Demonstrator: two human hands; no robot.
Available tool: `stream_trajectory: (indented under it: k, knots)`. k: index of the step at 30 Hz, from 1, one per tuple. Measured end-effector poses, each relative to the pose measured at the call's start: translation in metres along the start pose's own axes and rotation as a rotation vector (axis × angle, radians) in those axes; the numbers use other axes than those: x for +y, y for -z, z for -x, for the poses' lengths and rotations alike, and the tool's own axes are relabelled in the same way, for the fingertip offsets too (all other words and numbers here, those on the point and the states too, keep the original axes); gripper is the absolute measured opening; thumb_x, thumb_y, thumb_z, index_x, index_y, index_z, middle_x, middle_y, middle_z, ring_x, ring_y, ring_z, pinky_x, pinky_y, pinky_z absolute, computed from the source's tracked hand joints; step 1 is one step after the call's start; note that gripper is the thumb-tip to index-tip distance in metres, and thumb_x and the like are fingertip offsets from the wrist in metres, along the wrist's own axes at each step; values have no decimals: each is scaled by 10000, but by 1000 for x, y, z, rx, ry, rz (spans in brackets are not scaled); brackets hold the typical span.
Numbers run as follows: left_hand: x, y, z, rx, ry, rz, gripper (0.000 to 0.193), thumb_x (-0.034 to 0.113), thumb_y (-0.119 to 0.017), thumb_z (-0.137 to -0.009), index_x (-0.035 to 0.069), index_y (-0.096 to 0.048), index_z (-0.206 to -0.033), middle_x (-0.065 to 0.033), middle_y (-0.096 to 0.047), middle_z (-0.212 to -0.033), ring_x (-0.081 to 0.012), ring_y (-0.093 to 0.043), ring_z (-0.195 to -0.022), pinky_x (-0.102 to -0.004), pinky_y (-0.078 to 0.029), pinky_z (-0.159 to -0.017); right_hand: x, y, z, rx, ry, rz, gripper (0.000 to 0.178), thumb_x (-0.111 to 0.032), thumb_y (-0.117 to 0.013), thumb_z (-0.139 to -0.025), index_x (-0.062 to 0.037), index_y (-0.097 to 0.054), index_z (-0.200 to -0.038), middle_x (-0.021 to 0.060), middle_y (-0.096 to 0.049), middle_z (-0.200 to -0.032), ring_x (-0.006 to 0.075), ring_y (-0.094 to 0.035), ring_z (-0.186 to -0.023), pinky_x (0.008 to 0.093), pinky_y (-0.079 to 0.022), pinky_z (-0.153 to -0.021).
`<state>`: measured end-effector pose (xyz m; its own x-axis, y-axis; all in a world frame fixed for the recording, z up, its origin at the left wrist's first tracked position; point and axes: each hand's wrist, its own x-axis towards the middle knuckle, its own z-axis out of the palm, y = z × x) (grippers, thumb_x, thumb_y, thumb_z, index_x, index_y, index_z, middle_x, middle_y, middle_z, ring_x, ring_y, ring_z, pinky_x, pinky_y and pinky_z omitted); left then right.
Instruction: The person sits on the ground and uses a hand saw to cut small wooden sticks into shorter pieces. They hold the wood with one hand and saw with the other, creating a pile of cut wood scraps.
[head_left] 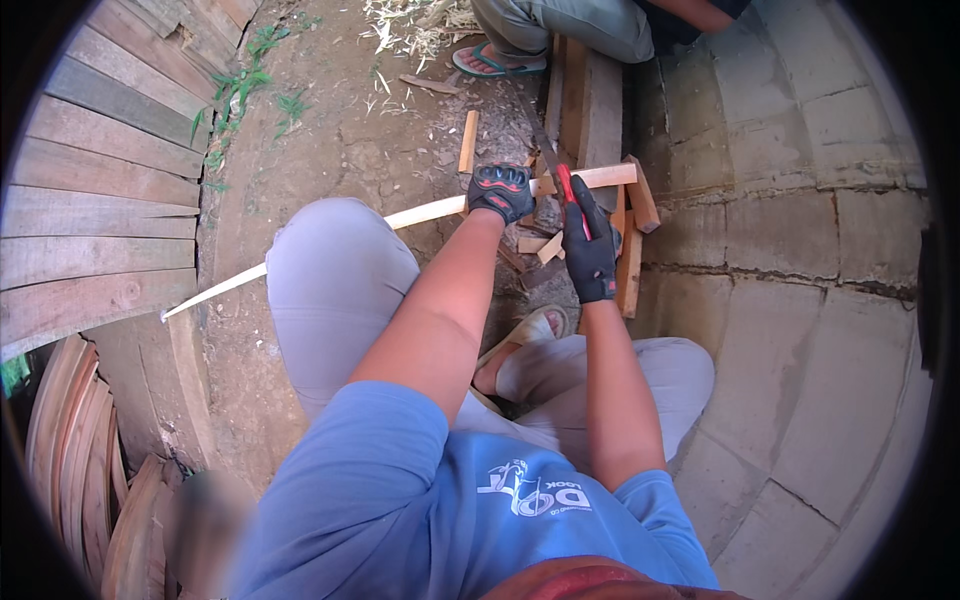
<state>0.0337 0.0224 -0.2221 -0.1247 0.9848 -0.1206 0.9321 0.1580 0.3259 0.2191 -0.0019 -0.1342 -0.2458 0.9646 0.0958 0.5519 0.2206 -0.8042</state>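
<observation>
My left hand, in a black glove with red trim, is closed around a long pale wooden strip. The strip runs from the lower left, past my knee, to a wooden block on the right. Just right of that hand, my right hand, gloved alike, grips the red handle of a handsaw. Its dark blade points away from me and crosses the strip between my hands. How deep the teeth sit in the wood cannot be made out.
Short wood offcuts and sawdust lie on the dirt ground. Thick beams stretch away beyond my hands. Another person's sandalled foot is at the far side. A block wall rises on the right, a plank wall on the left.
</observation>
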Motion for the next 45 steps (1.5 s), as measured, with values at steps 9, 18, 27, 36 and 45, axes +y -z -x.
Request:
stream_trajectory:
  k: [9,18,27,36,45]
  knots:
    - [3,8,4,16,-5,11,298,338,-690,-867,185,-786,-1105,-93,-791,-1108,-280,-754,-1079,-464,-565,-909,1,2,-3,-26,-35,-23,414,-213,-648,-1068,-177,-680,-1480,122,-766,-1117,155,-657,-902,330,-541,-817]
    - [-1,13,-5,-68,-12,22,431,445,-748,-825,170,-769,-1156,-118,-771,-1150,-307,-746,-1085,-470,-586,-929,-28,43,37,-26,-71,5,400,-201,-627,-1073,-156,-679,-1467,191,-758,-1295,294,-766,-1092,390,-566,-942]
    - [-1,8,-6,-78,6,-12,448,479,-768,-824,197,-774,-1172,-102,-763,-1198,-301,-732,-1145,-486,-582,-959,-109,144,142,-142,-252,185,427,-133,-628,-1049,-97,-663,-1473,185,-735,-1212,293,-736,-1007,398,-557,-873]
    - [1,8,-4,-30,-12,6,409,441,-772,-832,188,-779,-1152,-102,-774,-1164,-304,-743,-1106,-477,-586,-956,-159,177,148,-96,-333,178,411,-136,-600,-1060,-60,-673,-1457,91,-722,-889,121,-619,-687,329,-524,-687]
    - [2,-2,-5,56,-23,0,331,380,-700,-837,167,-791,-1074,-117,-780,-1112,-313,-743,-1066,-473,-591,-920,-85,99,71,-30,-108,149,396,-215,-646,-1053,-69,-700,-1417,155,-796,-1146,213,-757,-877,359,-573,-811]
